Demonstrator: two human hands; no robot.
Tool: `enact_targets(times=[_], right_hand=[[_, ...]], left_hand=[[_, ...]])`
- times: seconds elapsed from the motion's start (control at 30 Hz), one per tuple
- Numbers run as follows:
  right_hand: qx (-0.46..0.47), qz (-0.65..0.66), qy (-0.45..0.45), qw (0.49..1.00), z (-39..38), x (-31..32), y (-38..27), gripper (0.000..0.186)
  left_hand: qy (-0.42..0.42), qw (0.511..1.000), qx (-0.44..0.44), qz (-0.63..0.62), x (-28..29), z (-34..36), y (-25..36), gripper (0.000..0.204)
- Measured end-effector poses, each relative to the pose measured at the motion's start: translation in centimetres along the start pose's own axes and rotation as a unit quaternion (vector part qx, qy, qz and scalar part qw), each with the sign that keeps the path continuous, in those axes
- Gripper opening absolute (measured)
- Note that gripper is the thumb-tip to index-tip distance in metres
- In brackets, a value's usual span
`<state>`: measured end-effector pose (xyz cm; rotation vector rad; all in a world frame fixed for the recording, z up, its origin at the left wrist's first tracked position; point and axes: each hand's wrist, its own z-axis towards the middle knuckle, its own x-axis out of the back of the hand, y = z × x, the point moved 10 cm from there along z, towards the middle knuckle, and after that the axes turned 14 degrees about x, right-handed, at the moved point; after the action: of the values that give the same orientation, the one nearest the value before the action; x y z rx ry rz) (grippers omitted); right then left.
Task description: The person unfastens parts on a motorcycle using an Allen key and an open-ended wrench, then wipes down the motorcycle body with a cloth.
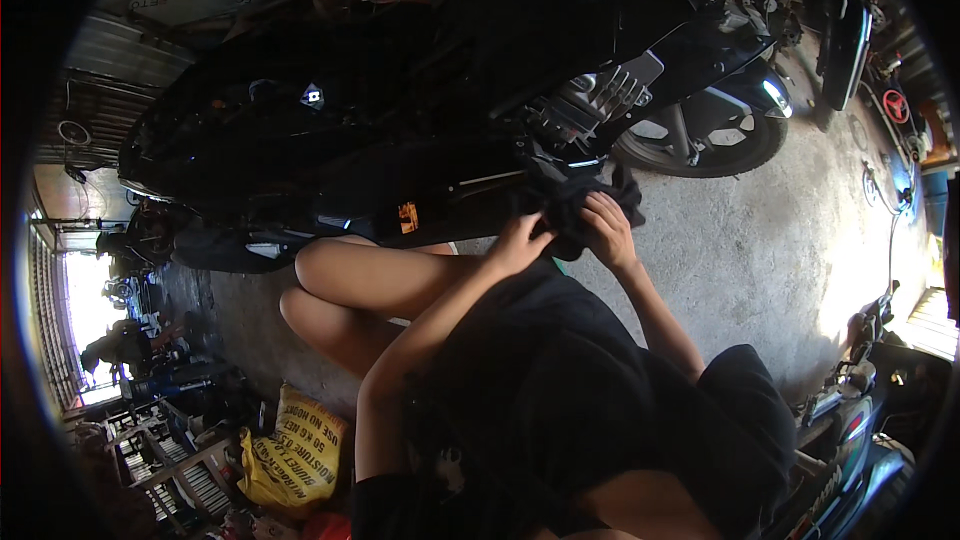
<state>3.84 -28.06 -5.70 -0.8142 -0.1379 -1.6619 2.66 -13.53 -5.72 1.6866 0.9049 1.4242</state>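
A black short-sleeved shirt (600,400) fills the foreground, with two bare forearms reaching up and away from it. The left hand (520,240) and right hand (607,227) are both closed on a crumpled dark cloth (570,202), bunched between them just beside the lower body of a glossy black motorcycle (400,90). Rough grey concrete floor (780,240) lies beneath. A yellow woven sack (295,455) is slumped at lower left.

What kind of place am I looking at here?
Probably a motorcycle repair workshop: a black motorcycle stands on a bare concrete floor, another bike is parked nearby, and both hands hold a dark rag against it.
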Motion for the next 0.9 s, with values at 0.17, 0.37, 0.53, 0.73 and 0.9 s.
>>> enact_targets(times=[0.17, 0.37, 0.53, 0.73, 0.9], right_hand=[[-0.134, 0.03, 0.039, 0.99, -2.0, 0.3, 1.8, 0.051], [0.039, 0.061, 0.106, 0.992, 8.1, 1.2, -2.9, 0.056], [0.049, 0.055, 0.168, 0.983, 12.4, 2.1, -3.8, 0.059], [0.06, 0.076, 0.188, 0.977, 7.3, 0.9, -2.3, 0.052], [0.004, 0.047, 0.138, 0.989, 2.1, -0.6, -0.1, 0.049]], left_hand=[[-0.069, 0.992, 0.091, -0.048, -1.6, 0.3, -0.6, 0.012], [0.165, 0.974, -0.006, -0.158, 6.2, -1.7, -0.4, 0.037], [0.176, 0.951, -0.07, -0.244, 10.0, 0.2, 5.7, 0.061], [0.116, 0.992, -0.008, -0.048, 6.3, 0.6, 2.5, 0.065], [0.079, 0.996, 0.015, -0.044, 2.8, 0.8, 0.0, 0.062]])
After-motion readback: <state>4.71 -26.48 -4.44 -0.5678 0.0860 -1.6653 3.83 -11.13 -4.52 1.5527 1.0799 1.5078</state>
